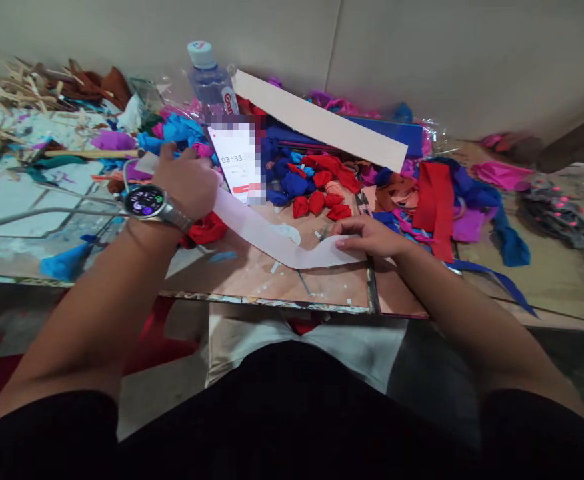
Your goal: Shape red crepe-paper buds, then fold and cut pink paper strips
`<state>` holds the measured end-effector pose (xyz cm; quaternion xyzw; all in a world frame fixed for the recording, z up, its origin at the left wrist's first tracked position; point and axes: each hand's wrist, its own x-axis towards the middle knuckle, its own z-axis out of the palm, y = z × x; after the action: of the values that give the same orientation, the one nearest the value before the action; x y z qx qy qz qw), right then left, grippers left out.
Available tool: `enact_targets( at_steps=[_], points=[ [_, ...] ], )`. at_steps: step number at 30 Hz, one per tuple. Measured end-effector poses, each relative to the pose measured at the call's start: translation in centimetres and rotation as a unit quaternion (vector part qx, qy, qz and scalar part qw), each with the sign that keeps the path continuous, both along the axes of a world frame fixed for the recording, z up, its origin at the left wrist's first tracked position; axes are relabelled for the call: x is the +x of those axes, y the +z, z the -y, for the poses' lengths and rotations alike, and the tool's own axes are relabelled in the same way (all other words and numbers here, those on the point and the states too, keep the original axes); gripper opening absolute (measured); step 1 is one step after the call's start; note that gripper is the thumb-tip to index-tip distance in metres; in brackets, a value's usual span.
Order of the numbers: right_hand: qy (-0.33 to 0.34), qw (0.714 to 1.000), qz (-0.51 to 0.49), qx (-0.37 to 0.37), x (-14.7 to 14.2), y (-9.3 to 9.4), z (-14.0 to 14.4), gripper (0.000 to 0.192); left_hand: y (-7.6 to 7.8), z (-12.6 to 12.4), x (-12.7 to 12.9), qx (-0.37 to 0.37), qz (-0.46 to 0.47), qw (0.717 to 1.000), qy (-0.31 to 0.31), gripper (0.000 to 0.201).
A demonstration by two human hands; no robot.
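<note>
A long pale strip of paper [277, 245] sags in a curve between my two hands, low over the table. My left hand [187, 183], with a watch on its wrist, is closed over the strip's left part. Its fingers curl down and their tips are partly hidden. My right hand [367, 237] pinches the other end, thumb on top of the strip. Just right of my left hand, a phone [232, 163] leans with a running timer on its screen. Red crumpled pieces [207, 230] lie under my left hand.
A plastic bottle [212, 87] stands behind the phone. A stiff cream strip [322, 120] lies across piled blue, red and pink scraps [317, 177]. Thin wooden sticks [32, 90] are heaped at the far left. A red strip [435, 210] lies right of my right hand.
</note>
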<state>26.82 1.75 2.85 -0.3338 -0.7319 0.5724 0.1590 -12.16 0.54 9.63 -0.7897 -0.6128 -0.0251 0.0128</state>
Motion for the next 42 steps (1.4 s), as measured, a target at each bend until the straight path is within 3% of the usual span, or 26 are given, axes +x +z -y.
enact_targets(
  at_steps=[2,7,10,13,16,18,20,22,24,26,28,33,36,42],
  points=[
    [0.01,1.0,0.011,0.011,-0.5,-0.5,0.0,0.042,0.2,0.6,1.5,0.05,-0.098,0.994,-0.017,0.041],
    [0.054,0.992,0.033,0.111,-1.6,-1.0,0.1,0.034,2.9,4.7,5.8,0.022,-0.14,0.99,0.022,0.039],
    [0.071,0.988,0.036,0.13,-1.7,-1.2,0.0,0.032,4.7,6.7,6.6,0.015,-0.2,0.979,0.043,0.038],
    [0.045,0.991,0.029,0.122,-1.6,-1.4,-0.4,0.035,5.8,6.8,5.9,0.044,-0.186,0.977,0.089,0.045],
    [0.02,0.993,0.023,0.115,-1.5,-1.6,-0.5,0.038,5.9,5.8,6.3,0.069,-0.15,0.979,0.121,0.049],
    [0.017,0.993,0.018,0.115,-1.7,-1.8,-0.4,0.037,5.1,5.1,8.1,0.055,-0.117,0.99,0.055,0.048],
    [0.019,0.993,0.014,0.116,-1.9,-1.9,-0.3,0.034,3.5,4.4,10.9,0.037,-0.049,0.996,-0.065,0.04],
    [0.019,0.993,0.014,0.112,-2.1,-2.1,-0.1,0.032,1.1,3.7,13.5,0.031,0.032,0.979,-0.201,0.034],
    [0.006,0.993,0.02,0.115,-2.1,-2.1,0.0,0.029,-1.4,2.8,15.2,0.012,0.105,0.96,-0.261,0.033],
    [-0.016,0.992,0.021,0.127,-2.0,-2.1,0.0,0.028,-3.6,2.1,15.7,-0.006,0.192,0.942,-0.274,0.035],
    [-0.033,0.991,0.008,0.13,-1.8,-2.1,0.0,0.03,-5.2,1.6,15.3,-0.028,0.28,0.928,-0.243,0.036],
    [-0.06,0.99,0.011,0.128,-1.6,-2.3,-0.2,0.039,-7.5,1.1,13.9,-0.108,0.393,0.889,-0.208,0.033],
    [-0.065,0.987,0.03,0.145,-1.6,-2.2,0.0,0.039,-8.1,0.7,13.6,-0.142,0.386,0.89,-0.197,0.026],
    [-0.074,0.976,0.083,0.185,-1.4,-1.6,0.7,0.036,-7.2,0.5,13.0,-0.109,0.269,0.935,-0.205,0.025]
  ],
)
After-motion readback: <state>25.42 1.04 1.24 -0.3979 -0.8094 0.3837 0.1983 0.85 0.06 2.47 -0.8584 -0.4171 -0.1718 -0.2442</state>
